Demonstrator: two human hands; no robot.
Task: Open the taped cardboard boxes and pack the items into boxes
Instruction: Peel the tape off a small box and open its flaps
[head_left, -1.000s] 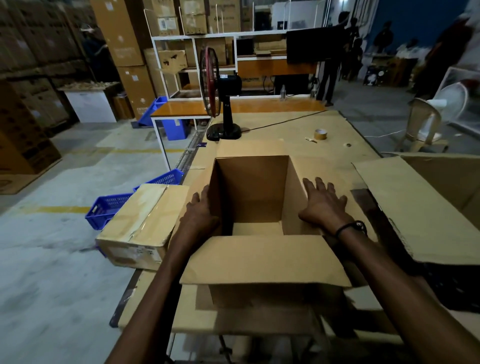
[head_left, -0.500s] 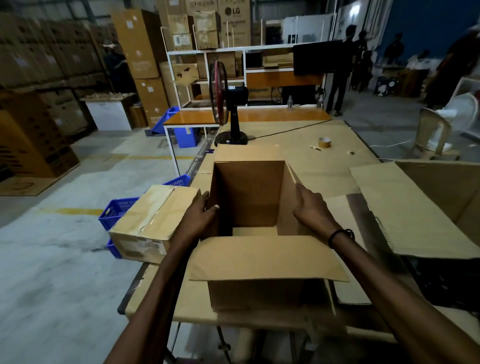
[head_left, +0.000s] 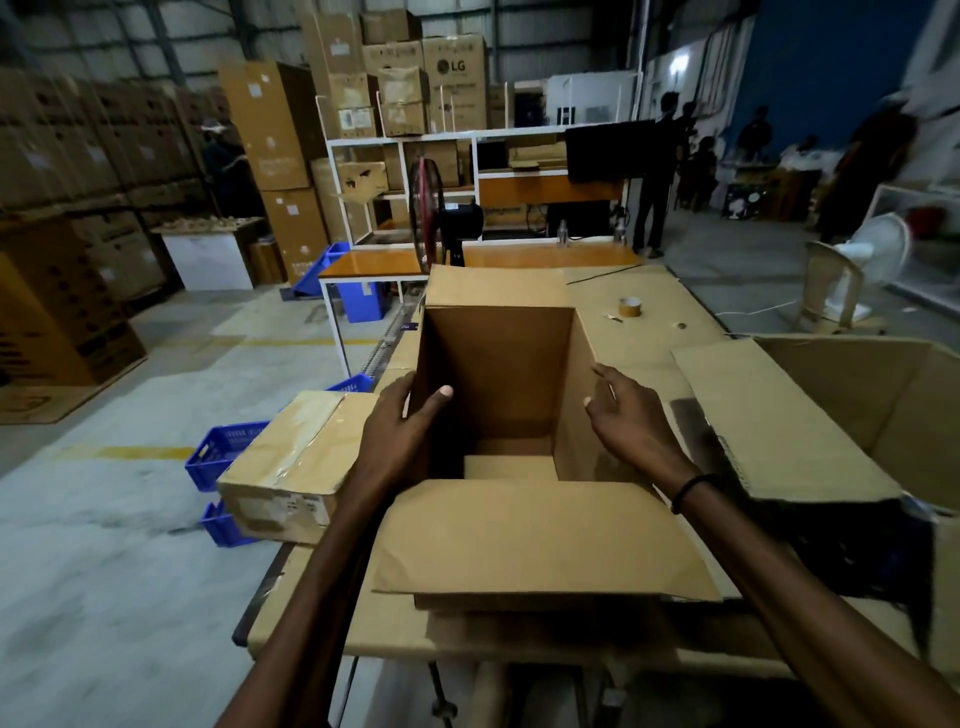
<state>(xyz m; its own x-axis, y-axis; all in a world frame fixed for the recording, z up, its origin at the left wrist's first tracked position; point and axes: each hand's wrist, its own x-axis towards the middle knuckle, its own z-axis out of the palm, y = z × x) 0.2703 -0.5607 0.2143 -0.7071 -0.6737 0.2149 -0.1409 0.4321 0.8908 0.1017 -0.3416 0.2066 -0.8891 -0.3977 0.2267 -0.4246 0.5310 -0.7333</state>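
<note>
An open, empty cardboard box (head_left: 498, 374) stands on the worktable (head_left: 649, 332) in front of me, its near flap (head_left: 535, 540) folded out toward me. My left hand (head_left: 400, 431) grips the box's left wall, thumb inside and fingers outside. On the right wall's outer side rests my right hand (head_left: 628, 421), fingers spread against the cardboard. A taped, shut cardboard box (head_left: 296, 462) lies at the table's left edge, just left of my left forearm.
A large open box (head_left: 810, 415) lies on its side at the right. A tape roll (head_left: 630, 306) sits on the far table, a standing fan (head_left: 441, 218) behind the box. Blue crates (head_left: 223, 452) are on the floor at left. People stand far right.
Both hands rose from the side flaps to the box's walls. The left hand took hold of the left wall; the box now looks raised and nearer to me.
</note>
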